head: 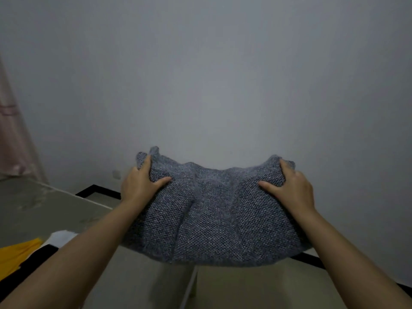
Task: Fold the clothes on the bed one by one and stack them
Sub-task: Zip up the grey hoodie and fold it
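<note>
A grey knitted sweater [214,217] hangs in the air in front of me, above the bed [245,288]. My left hand [140,184] grips its upper left edge, thumb on the near side and fingers curled behind. At the upper right edge my right hand [289,186] grips it the same way. The knit sags between the two hands and its lower edge hangs free just above the sheet.
Yellow cloth [17,253], white cloth [60,237] and a dark garment [29,262] lie on the bed at the lower left. A plain wall [211,74] fills the view ahead. A pink curtain [11,134] hangs at the far left.
</note>
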